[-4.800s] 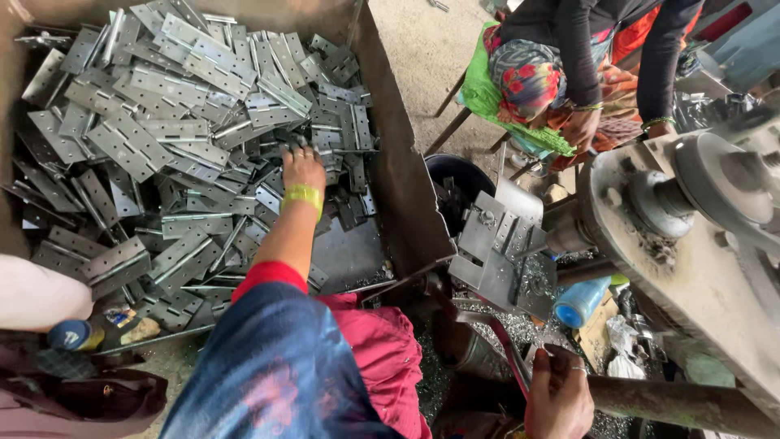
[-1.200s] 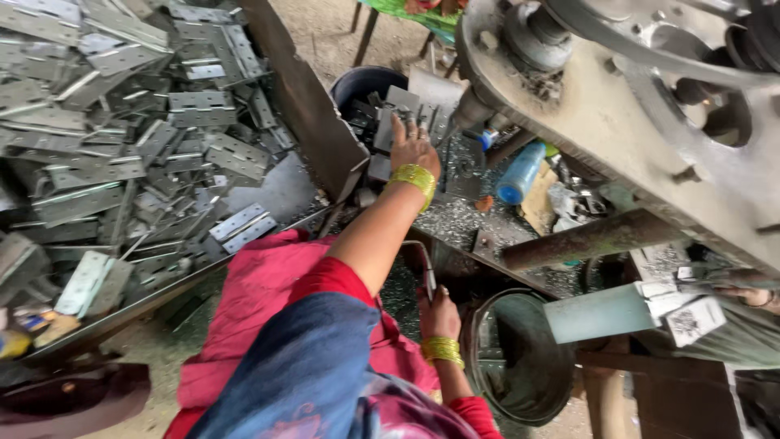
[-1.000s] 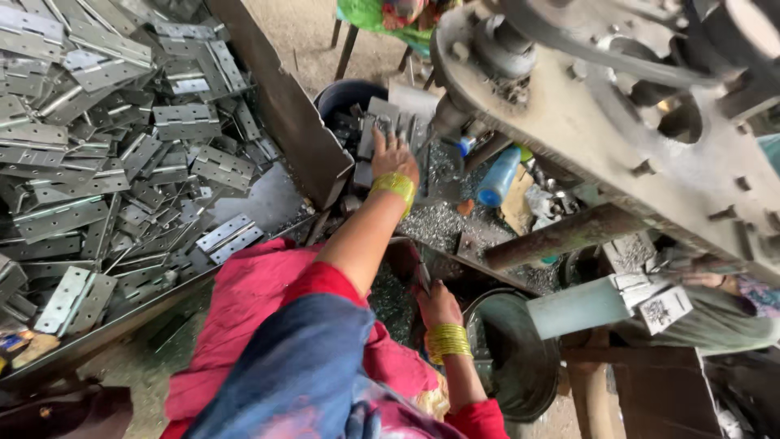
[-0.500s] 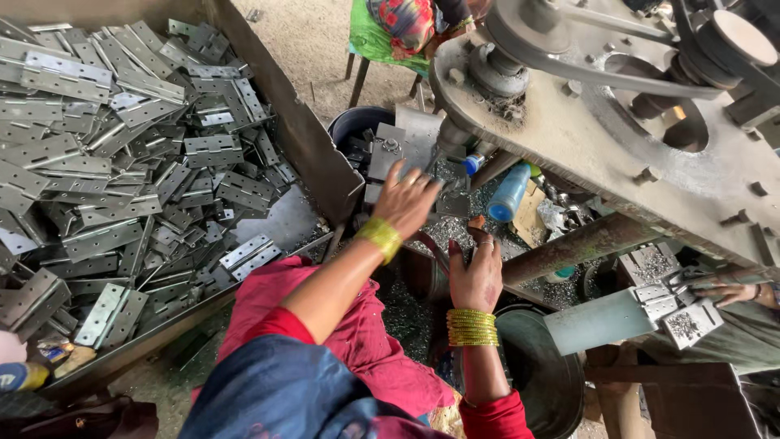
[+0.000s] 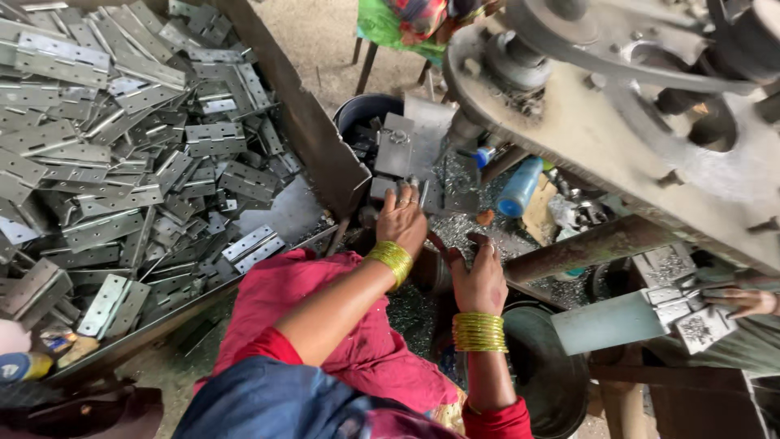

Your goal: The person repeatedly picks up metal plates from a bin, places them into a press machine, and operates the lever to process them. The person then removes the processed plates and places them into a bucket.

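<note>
My left hand (image 5: 402,219), with a yellow bangle at the wrist, lies on the press bed, its fingers curled over a small grey hinge plate (image 5: 387,189) among stacked steel plates (image 5: 406,146). Beside it, my right hand (image 5: 481,280), which wears several gold bangles, hovers over metal shavings (image 5: 455,223) with the back of the hand up. Its fingers bend down near a dark reddish handle (image 5: 435,244), and what they hold is hidden.
A big metal bin (image 5: 313,138) of grey hinges (image 5: 122,154) fills the left. A black bucket (image 5: 366,110), a blue bottle (image 5: 518,187) and the heavy press frame (image 5: 617,130) stand ahead. A dark round pan (image 5: 544,370) sits below. Another person's hand (image 5: 743,301) holds metal pieces at right.
My left hand left the hinge bin and came to the press bed, then its spread fingers curled. My right hand rose from beside the dark pan to next to the left hand.
</note>
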